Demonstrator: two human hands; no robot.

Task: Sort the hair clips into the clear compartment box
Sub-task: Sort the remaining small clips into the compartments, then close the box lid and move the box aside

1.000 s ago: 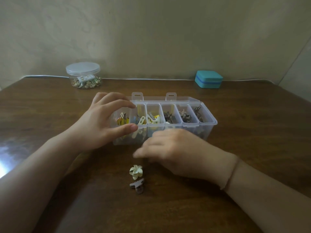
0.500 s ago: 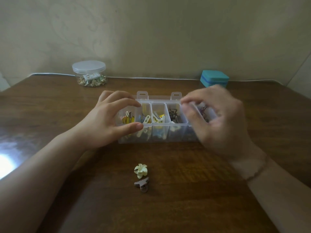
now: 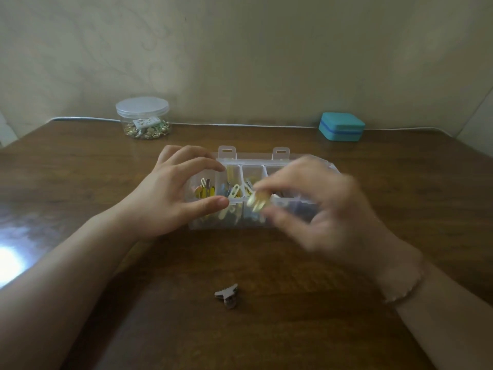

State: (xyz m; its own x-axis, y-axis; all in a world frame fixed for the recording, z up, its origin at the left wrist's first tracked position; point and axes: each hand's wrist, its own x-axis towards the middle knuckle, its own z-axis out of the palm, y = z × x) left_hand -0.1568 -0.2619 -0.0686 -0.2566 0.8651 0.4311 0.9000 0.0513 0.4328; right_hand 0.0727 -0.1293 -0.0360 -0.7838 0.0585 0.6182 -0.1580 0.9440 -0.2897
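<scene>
Fingers (image 3: 262, 186) pinch pale clip (image 3: 256, 203) above box (image 3: 280, 153); brown clip (image 3: 226, 295) nearby.

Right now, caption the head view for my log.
Right hand pinches a pale clip over the compartment box; left hand steadies it.

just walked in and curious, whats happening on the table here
A person is sorting hair clips into a clear compartment box. Their left hand steadies the box's left end, while the blurred right hand pinches a pale yellow clip over it. One brown clip lies loose on the wooden table.
</scene>
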